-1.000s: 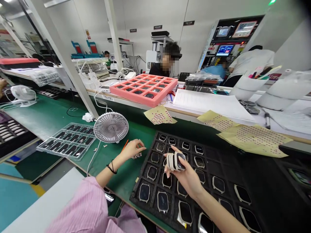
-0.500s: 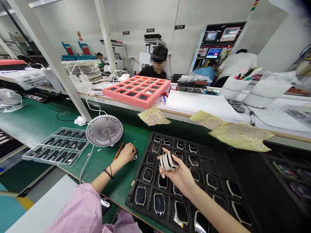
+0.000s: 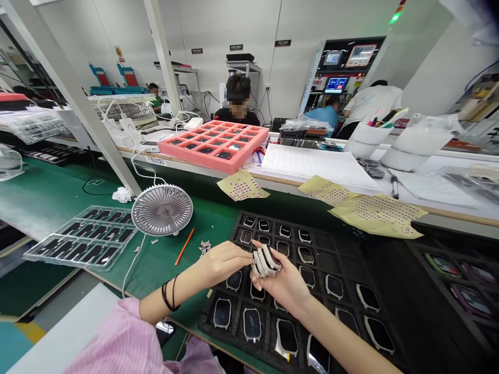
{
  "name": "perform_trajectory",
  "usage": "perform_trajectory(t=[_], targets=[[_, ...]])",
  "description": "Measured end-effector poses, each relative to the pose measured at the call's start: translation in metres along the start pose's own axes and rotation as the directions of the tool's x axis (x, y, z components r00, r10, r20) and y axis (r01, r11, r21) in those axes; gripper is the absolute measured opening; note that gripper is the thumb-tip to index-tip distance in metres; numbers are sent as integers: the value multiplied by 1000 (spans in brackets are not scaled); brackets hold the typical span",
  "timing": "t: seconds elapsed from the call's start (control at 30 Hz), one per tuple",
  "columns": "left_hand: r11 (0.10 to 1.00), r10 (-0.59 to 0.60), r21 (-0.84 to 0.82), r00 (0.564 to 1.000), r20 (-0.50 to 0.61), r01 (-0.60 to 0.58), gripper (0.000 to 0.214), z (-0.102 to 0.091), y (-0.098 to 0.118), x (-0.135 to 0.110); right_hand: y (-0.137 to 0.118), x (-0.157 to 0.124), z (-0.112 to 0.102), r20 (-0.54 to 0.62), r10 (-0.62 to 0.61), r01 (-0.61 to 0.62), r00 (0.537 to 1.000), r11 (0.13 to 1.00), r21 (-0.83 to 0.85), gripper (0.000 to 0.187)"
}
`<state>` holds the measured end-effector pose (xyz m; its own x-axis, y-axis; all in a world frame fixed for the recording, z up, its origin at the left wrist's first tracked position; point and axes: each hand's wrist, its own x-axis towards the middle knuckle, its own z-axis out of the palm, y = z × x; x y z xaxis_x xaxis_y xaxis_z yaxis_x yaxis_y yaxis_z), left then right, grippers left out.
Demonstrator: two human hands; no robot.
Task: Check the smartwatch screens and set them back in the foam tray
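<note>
My right hand (image 3: 290, 278) grips a small stack of smartwatch cases (image 3: 265, 261), pale-framed and standing side by side between thumb and fingers. Against the left end of that stack are the fingertips of my left hand (image 3: 226, 261), pressed together; anything pinched in them is too small or hidden to make out. Both hands are above a black foam tray (image 3: 268, 314) whose compartments hold many smartwatches, such as one near the front (image 3: 252, 324). A little pile of small pale bits (image 3: 205, 248) lies on the green bench, left of the tray.
An orange stick (image 3: 184, 246) and a round fan (image 3: 162, 209) are left of my hands. Farther left is a clear plastic tray (image 3: 58, 254) of black parts. On the shelf ahead are a pink foam tray (image 3: 234, 165), papers (image 3: 312, 163) and yellow sticker sheets (image 3: 374, 217). A co-worker (image 3: 237, 98) sits beyond.
My left hand has left the pile of small bits and moved right, to the stack of smartwatch cases. My right hand still holds the stack. The view has shifted slightly.
</note>
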<state>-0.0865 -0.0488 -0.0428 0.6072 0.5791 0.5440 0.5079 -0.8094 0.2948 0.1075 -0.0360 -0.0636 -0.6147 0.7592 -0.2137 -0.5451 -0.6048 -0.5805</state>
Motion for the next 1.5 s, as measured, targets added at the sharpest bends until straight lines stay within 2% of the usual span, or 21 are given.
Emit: perform_trajectory(t=[0.17,0.27,0.4,0.5,0.57,0.67,0.8,0.9,1.0,1.03,1.07,1.13,1.2,1.37,1.5], targets=[[997,75,6,997,-6,-75,25,3,-2,0,3,-1,1,8,14,-14,1000,1000,-25,54],[997,75,-20,997,21,-74,26,3,0,1,5,0,-2,18,25,-24,1000,999,-38,53],[974,-24,-222,991,129,52,26,-1,0,2,6,1,-7,40,56,-54,998,997,-57,44],[896,-85,-414,977,193,159,21,-2,-2,3,4,-4,-9,115,173,-148,978,968,-201,36],[847,-120,-485,967,225,218,22,0,-3,2,4,-10,-9,146,262,-205,954,925,-320,33],[807,-164,-516,948,272,287,32,8,-1,-3,10,-19,-9,114,317,-247,942,881,-403,33],[778,-142,-546,934,328,310,33,20,3,-10,23,-24,-12,66,324,-276,944,882,-383,30],[774,-196,-517,915,352,365,36,20,-8,-16,28,-20,-11,19,316,-289,949,891,-350,34],[786,-342,-390,863,371,479,45,10,-39,-27,23,-13,-6,6,324,-308,946,905,-295,53],[793,-422,-304,835,353,529,39,6,-51,-33,19,-11,-4,13,320,-303,947,909,-285,60],[781,-541,-181,792,281,598,33,3,-64,-39,14,-10,-2,17,307,-290,952,914,-285,65],[666,-746,98,656,116,740,28,1,-85,-53,6,-9,-1,11,260,-245,966,923,-298,69],[589,-806,169,590,52,790,25,5,-98,-66,1,-9,0,5,227,-214,974,925,-312,70],[527,-849,145,527,44,837,18,21,-108,-76,4,-7,-2,3,184,-174,983,936,-307,73],[505,-863,61,504,36,861,20,16,-111,-69,6,-4,-3,-13,131,-130,991,950,-285,74]])
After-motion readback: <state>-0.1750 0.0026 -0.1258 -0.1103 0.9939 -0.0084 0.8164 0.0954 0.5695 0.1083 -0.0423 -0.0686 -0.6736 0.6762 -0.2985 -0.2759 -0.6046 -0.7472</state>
